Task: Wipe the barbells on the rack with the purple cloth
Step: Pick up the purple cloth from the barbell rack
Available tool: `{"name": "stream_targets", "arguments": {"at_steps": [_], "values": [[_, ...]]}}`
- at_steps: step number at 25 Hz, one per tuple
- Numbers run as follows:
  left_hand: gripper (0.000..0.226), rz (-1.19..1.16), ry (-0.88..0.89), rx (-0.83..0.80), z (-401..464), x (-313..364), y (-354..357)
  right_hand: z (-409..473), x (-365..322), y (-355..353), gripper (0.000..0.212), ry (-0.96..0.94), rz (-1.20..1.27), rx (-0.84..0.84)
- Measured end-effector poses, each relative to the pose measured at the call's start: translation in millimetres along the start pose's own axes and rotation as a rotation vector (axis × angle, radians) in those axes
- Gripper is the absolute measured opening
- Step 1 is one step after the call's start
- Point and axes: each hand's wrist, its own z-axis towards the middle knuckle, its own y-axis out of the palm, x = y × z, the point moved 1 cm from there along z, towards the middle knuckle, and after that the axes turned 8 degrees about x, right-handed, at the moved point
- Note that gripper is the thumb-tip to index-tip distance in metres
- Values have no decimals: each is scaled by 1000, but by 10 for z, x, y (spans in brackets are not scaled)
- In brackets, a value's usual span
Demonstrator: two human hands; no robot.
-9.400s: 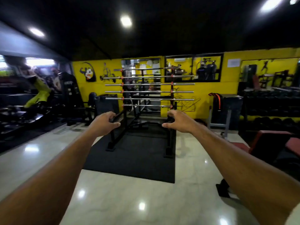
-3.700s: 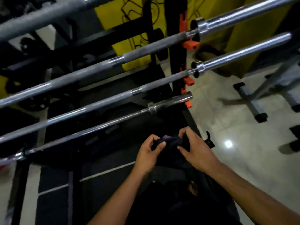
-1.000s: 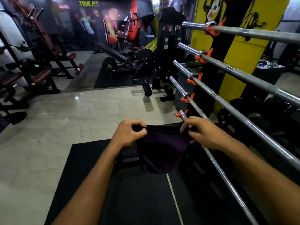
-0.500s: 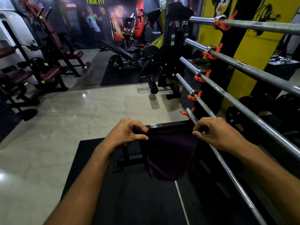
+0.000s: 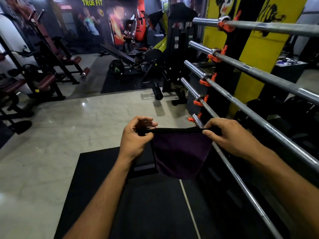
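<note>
Gym floor mat (image 5: 141,204) below purple cloth (image 5: 179,154), top edge pinched taut between left hand (image 5: 134,140) and right hand (image 5: 231,137).

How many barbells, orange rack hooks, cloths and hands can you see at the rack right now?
Barbells: 5, from the top barbell down to the lowest barbell
Orange hooks: 5, e.g. the top hook
Purple cloth: 1
Hands: 2, left hand and right hand, both pinching the cloth's top edge
Total: 13
</note>
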Motion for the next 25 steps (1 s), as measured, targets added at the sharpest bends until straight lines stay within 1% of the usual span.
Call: {"name": "stream_targets", "arguments": {"at_steps": [1,3,5,6,7,8,9,10,11,13,14,15,16,18,19,20,22,23,24,25], "values": [[39,-57,-19,4,0,37,16,-9,-30,-1,12,9,55,1],[38,-201,-47,12,49,117,19,-14,-148,-20,16,55,292,7],[32,-361,-76,15,129,184,-10,23,-303,-90,19,79,487,51],[35,-433,-116,-12,153,191,-14,51,-373,-136,19,85,542,82],[47,-478,-191,-61,143,156,22,76,-434,-173,19,103,583,110],[65,-485,-309,-133,69,76,95,87,-468,-182,18,131,611,130],[81,-484,-445,-221,-80,-45,189,82,-490,-167,18,161,621,140],[86,-479,-559,-304,-276,-168,305,73,-488,-138,18,192,609,149],[80,-466,-630,-352,-475,-288,422,52,-457,-98,19,236,593,174],[51,-432,-682,-333,-757,-410,589,-35,-365,-28,20,351,624,252],[43,-407,-698,-307,-827,-433,622,-110,-284,11,21,430,694,281],[40,-388,-723,-293,-866,-441,646,-222,-176,60,22,531,793,281],[39,-371,-753,-288,-890,-438,655,-375,-40,147,27,649,898,241],[37,-336,-830,-303,-939,-470,675,-827,171,448,42,931,1091,48],[37,-293,-862,-320,-979,-503,688,-1075,221,623,44,1039,1143,-29],[37,-240,-879,-344,-1010,-551,687,-1285,258,776,40,1097,1164,-63],[37,-154,-860,-419,-1036,-615,625,-1527,330,948,36,1089,1129,0],[41,-138,-845,-472,-1030,-640,573,-1575,358,949,39,1056,1110,47],[52,-125,-829,-538,-1003,-670,516,-1594,384,907,43,1025,1106,74],[64,-92,-806,-610,-976,-665,473,-1602,408,836,50,1001,1121,66]]}}
